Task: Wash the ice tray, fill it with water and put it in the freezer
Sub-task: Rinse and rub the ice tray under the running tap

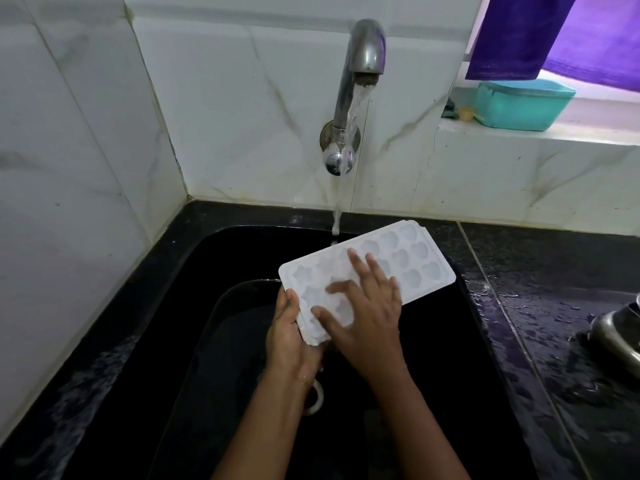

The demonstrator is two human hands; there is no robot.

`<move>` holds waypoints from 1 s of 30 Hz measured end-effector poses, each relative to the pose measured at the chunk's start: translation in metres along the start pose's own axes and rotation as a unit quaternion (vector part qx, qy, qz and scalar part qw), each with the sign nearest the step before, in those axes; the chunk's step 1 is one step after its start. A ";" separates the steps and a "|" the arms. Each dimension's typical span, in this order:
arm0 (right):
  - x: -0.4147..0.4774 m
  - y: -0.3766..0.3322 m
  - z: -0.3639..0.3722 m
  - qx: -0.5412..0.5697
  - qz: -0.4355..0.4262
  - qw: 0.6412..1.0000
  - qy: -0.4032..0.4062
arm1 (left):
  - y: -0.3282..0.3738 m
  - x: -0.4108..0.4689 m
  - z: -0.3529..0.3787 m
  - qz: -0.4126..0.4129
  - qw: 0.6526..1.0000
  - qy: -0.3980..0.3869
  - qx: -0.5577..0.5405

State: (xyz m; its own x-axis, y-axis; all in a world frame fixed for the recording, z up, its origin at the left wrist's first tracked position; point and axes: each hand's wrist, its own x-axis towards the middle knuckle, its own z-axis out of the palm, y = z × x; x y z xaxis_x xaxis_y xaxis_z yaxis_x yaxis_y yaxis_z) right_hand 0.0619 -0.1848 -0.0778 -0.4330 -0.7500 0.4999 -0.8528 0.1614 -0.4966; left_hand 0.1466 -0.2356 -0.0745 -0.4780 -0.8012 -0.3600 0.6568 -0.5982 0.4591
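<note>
A white ice tray (412,258) with shaped cavities is held tilted over the black sink (214,341). My left hand (289,337) grips its near left corner from below. My right hand (367,306) lies flat on the tray's top with fingers spread across the cavities. A metal tap (363,50) on the wall runs water; the stream lands at the tray's far edge.
Wet black granite counter (554,306) flanks the sink on the right, with a steel vessel (616,334) at the right edge. A teal plastic box (519,105) and purple cloth (540,36) sit at the window ledge. White tiled walls close the left and back.
</note>
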 end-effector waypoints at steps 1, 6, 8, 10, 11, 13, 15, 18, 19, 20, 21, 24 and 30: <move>0.002 0.002 -0.004 0.004 0.016 1.000 0.026 | 0.000 0.000 0.000 -0.001 1.000 -0.003 -0.006; -0.003 0.006 0.004 -0.083 0.004 0.996 0.018 | -0.002 -0.001 -0.001 0.000 1.000 -0.007 0.008; -0.004 0.002 0.007 -0.105 0.007 0.994 0.008 | -0.001 -0.002 0.000 -0.003 1.000 -0.006 -0.001; -0.003 0.005 0.007 -0.134 -0.008 0.991 0.010 | -0.001 -0.002 0.000 0.007 1.000 0.001 -0.006; -0.003 0.006 0.006 -0.152 -0.012 0.988 0.018 | -0.001 -0.002 0.000 0.012 1.000 0.002 -0.004; -0.004 0.004 0.006 -0.178 0.000 0.984 0.029 | -0.001 -0.003 0.000 0.022 1.000 0.002 0.000; -0.006 -0.001 0.010 -0.173 0.011 0.985 0.019 | 0.000 -0.002 0.000 0.035 0.999 0.006 0.002; -0.004 -0.003 0.015 -0.132 0.000 0.991 -0.015 | 0.005 -0.001 -0.002 0.051 0.999 0.018 0.003; -0.003 -0.001 0.014 -0.134 -0.005 0.991 -0.011 | 0.006 -0.001 -0.002 0.052 0.998 0.019 0.004; -0.002 -0.001 0.014 -0.147 -0.007 0.989 0.001 | 0.006 -0.001 -0.002 0.050 0.999 0.017 0.007; -0.003 0.000 0.013 -0.164 -0.006 0.986 0.015 | 0.006 -0.001 -0.002 0.046 0.999 0.015 0.010; -0.006 -0.004 0.014 -0.185 -0.005 0.982 0.026 | 0.004 -0.001 -0.001 0.046 0.999 0.018 0.014; -0.001 0.004 0.007 -0.174 -0.047 0.983 0.024 | 0.005 -0.003 -0.001 0.050 0.998 0.009 0.026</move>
State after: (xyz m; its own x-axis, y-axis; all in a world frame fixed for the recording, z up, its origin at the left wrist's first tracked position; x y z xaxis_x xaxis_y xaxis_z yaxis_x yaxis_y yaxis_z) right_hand 0.0606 -0.1877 -0.0852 -0.3530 -0.7424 0.5694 -0.9346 0.3082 -0.1777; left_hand 0.1521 -0.2365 -0.0723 -0.4009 -0.8569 -0.3241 0.6695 -0.5155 0.5348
